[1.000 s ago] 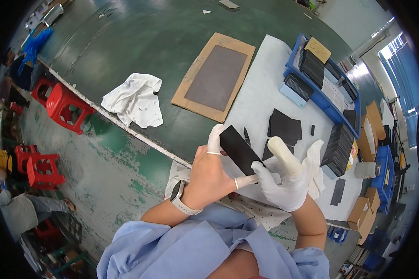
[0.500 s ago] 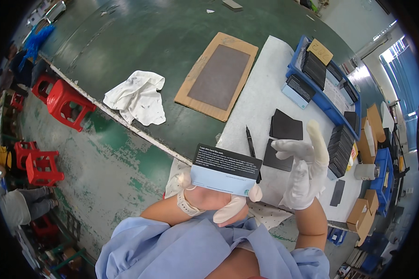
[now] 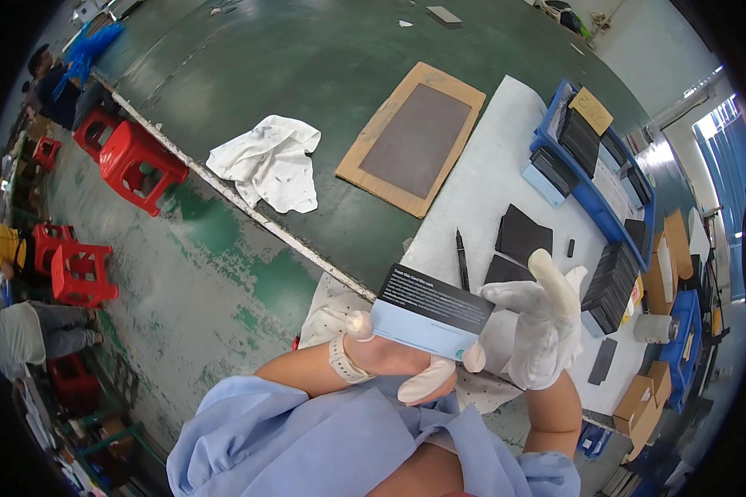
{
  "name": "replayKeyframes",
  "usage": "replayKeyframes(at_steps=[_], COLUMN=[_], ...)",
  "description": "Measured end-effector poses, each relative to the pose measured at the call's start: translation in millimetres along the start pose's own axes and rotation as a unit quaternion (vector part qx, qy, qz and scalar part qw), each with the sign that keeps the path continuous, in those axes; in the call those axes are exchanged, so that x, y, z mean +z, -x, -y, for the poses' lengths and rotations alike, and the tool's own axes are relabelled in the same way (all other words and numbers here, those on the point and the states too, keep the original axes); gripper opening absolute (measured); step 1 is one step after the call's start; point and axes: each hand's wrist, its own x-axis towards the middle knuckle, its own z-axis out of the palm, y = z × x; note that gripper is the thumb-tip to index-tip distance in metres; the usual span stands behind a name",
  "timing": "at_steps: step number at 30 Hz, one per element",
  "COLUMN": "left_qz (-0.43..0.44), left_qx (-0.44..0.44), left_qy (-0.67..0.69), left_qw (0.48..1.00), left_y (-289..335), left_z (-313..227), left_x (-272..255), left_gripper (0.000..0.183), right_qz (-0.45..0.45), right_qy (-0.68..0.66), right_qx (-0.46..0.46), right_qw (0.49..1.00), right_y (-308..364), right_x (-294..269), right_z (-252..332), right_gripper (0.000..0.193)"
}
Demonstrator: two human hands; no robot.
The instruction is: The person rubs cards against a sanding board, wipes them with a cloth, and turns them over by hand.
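Note:
My left hand point(image 3: 389, 358) wears pale finger cots and a white watch strap. It grips a card point(image 3: 433, 311), black above with small print and light blue below, tilted down to the right. Beside the card's right edge, my white-gloved right hand point(image 3: 535, 327) has its index finger raised and its thumb stretched toward the card. I cannot tell whether the thumb touches it. Beyond that hand lie black cards point(image 3: 524, 234), with another dark card point(image 3: 506, 270) partly behind the glove. A black pen point(image 3: 462, 261) lies on the white sheet, and its small black cap point(image 3: 570, 247) sits farther right.
A blue tray point(image 3: 593, 192) of black cards stands at far right, with a card row point(image 3: 609, 286) nearer. Cardboard point(image 3: 373, 186) and a white cloth point(image 3: 267, 161) lie on the green table. A jar point(image 3: 655, 329) and boxes point(image 3: 638, 398) sit right; red stools point(image 3: 137, 166) stand left.
The card and my left hand have moved right, bringing the card up beside my right thumb. My right hand sits lower against the table, and the pen cap has come into view.

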Motion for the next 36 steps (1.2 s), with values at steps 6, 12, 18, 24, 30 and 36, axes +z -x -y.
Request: replayKeyframes(at_steps=[6,12,18,24,30,36], left_qz=[-0.15,-0.182,-0.122,-0.104,-0.296,-0.298], left_qx=[-0.057,-0.115,-0.098,-0.117,-0.021,-0.039], left_qy=[-0.039,-0.031,-0.048,-0.098,-0.512,-0.568], left_qw=[0.986,0.976,0.987,0.983,0.806,0.766], left_y=[7,8,0,1,8,7], left_z=[6,17,-12,-24,-46,-64], left_x=[7,6,7,3,12,20], left_gripper=[0.11,0.108,0.106,0.105,0.079,0.047], right_qz=[0.061,0.263,-0.036,-0.065,-0.101,-0.093], right_qy=[0.107,0.277,0.069,0.025,0.228,0.233], right_qx=[-0.067,-0.071,0.094,0.249,0.082,0.111], right_qw=[0.99,0.921,0.993,0.966,0.965,0.962], right_y=[-11,-53,-48,-53,-55,-60], right_x=[-1,4,15,34,26,27], right_z=[-2,18,12,12,1,-4], right_gripper=[0.09,0.094,0.094,0.055,0.041,0.041])
